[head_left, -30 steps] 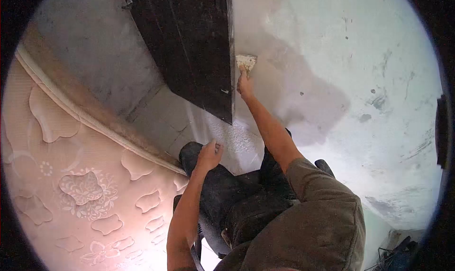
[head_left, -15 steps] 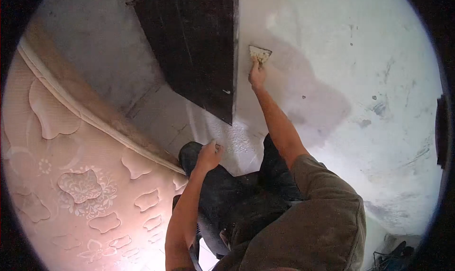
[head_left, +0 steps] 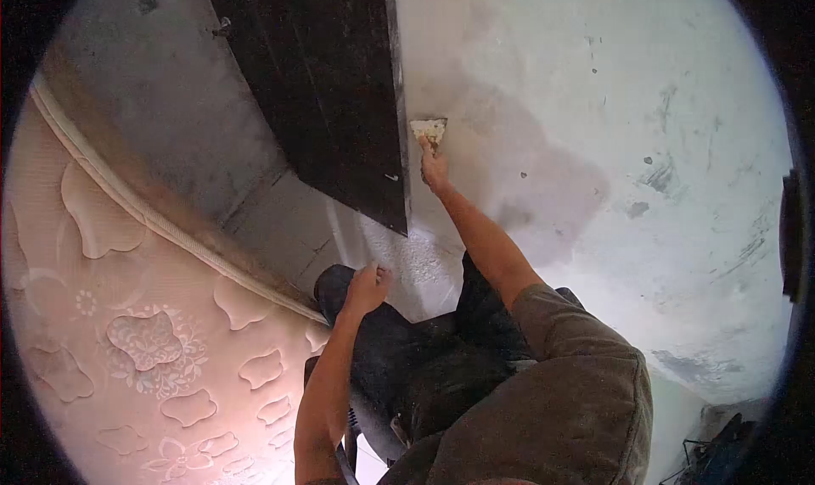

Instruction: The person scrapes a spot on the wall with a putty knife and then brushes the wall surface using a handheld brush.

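A putty knife [head_left: 429, 130] with a pale, smeared blade is gripped in my right hand [head_left: 435, 169]. Its blade lies against the wall [head_left: 543, 86], just right of the dark door's edge. Around it the wall has a darker, damp-looking patch [head_left: 552, 192]. My left hand [head_left: 368, 288] is by my left knee [head_left: 333, 285], its fingers curled closed. Whether anything is inside those fingers is hidden.
The dark door [head_left: 323, 86] stands close to the left of the putty knife. A pink quilted mattress [head_left: 144, 273] leans along the left side. White specks cover the floor [head_left: 412, 260] below the door. Dark objects [head_left: 722, 447] lie at lower right.
My right hand has moved the putty knife down the wall and closer to the door's edge. The view has shifted slightly. The left hand stays by the knee.
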Demonstrator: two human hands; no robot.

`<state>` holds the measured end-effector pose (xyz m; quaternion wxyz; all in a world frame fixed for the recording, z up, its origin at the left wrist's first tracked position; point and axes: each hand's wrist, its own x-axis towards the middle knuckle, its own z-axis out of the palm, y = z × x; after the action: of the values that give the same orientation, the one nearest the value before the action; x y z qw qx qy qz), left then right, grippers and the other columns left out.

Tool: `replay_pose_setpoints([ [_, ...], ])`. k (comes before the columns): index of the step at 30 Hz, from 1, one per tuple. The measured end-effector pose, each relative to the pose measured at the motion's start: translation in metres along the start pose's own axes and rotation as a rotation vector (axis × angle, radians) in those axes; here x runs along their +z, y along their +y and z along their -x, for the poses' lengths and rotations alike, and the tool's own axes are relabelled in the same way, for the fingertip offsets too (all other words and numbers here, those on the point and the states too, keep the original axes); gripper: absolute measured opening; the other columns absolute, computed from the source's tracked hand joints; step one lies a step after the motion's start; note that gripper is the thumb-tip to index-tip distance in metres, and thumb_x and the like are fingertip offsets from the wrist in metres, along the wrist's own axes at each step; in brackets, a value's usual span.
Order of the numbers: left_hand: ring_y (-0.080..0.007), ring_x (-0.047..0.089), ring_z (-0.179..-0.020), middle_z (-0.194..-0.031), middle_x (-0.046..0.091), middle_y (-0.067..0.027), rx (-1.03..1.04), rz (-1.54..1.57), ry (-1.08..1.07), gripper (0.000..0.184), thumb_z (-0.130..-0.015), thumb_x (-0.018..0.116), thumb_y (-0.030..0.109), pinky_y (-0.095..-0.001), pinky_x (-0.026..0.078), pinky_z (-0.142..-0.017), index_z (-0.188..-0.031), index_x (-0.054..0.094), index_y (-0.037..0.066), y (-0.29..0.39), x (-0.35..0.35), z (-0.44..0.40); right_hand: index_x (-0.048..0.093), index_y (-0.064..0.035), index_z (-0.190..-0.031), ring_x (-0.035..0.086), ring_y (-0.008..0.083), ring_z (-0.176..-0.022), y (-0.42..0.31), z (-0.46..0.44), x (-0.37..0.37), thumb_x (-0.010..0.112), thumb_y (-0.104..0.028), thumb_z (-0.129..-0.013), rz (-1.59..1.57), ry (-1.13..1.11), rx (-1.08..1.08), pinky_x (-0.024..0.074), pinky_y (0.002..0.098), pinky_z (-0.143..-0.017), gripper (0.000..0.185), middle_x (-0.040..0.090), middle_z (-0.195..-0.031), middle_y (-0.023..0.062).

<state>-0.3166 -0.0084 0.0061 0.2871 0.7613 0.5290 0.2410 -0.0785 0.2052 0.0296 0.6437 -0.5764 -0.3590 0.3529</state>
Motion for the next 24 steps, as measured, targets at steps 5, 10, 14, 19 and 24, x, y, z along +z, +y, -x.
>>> replay_pose_setpoints([
  [5, -0.0256, 0.062, -0.074, -0.089, 0.065, -0.0136, 0.004, 0.002, -0.012, 0.020, -0.085, 0.058, 0.017, -0.0367, 0.048, -0.069, -0.096, 0.059, 0.001, -0.008, 0.003, -0.001, 0.041, -0.0140, -0.055, 0.036, 0.0108, -0.032, 0.021, -0.020, 0.010, 0.059, -0.058, -0.080, -0.078, 0.033, -0.107, 0.0271, 0.0282, -0.030, 0.054, 0.038, -0.044, -0.0020],
  [10, -0.0311, 0.062, -0.078, -0.087, 0.063, -0.0196, -0.024, 0.030, -0.019, 0.024, -0.084, 0.056, 0.020, -0.0380, 0.047, -0.071, -0.092, 0.055, -0.003, 0.011, -0.005, 0.004, 0.039, -0.0149, -0.054, 0.035, 0.0100, -0.032, 0.022, -0.020, 0.010, 0.058, -0.057, -0.081, -0.045, -0.017, 0.003, 0.0269, 0.0277, -0.031, 0.053, 0.037, -0.044, -0.0026],
  [14, -0.0279, 0.061, -0.071, -0.088, 0.064, -0.0161, 0.001, 0.015, -0.011, 0.023, -0.084, 0.060, 0.021, -0.0374, 0.048, -0.067, -0.097, 0.059, 0.002, -0.005, 0.000, 0.002, 0.045, -0.0131, -0.061, 0.037, 0.0105, -0.034, 0.053, -0.047, 0.027, 0.058, -0.056, -0.081, -0.182, 0.004, -0.060, 0.0283, 0.0280, -0.032, 0.049, 0.038, -0.046, -0.0027],
  [19, -0.0286, 0.062, -0.070, -0.085, 0.063, -0.0159, -0.002, 0.004, 0.022, 0.025, -0.085, 0.059, 0.024, -0.0379, 0.048, -0.067, -0.097, 0.058, 0.001, -0.010, -0.001, 0.003, 0.053, -0.0083, -0.082, 0.043, 0.0133, -0.041, -0.014, 0.002, 0.038, 0.059, -0.050, -0.083, -0.374, 0.113, -0.136, 0.0349, 0.0284, -0.039, 0.042, 0.043, -0.053, 0.0001],
  [24, -0.0341, 0.063, -0.078, -0.085, 0.063, -0.0202, -0.022, 0.007, 0.015, 0.023, -0.085, 0.057, 0.021, -0.0397, 0.047, -0.070, -0.092, 0.055, -0.001, 0.006, -0.015, 0.010, 0.058, -0.0034, -0.099, 0.056, 0.0182, -0.061, 0.018, -0.033, 0.062, 0.057, -0.048, -0.085, -0.197, 0.150, 0.130, 0.0461, 0.0285, -0.057, 0.046, 0.057, -0.069, 0.0076],
])
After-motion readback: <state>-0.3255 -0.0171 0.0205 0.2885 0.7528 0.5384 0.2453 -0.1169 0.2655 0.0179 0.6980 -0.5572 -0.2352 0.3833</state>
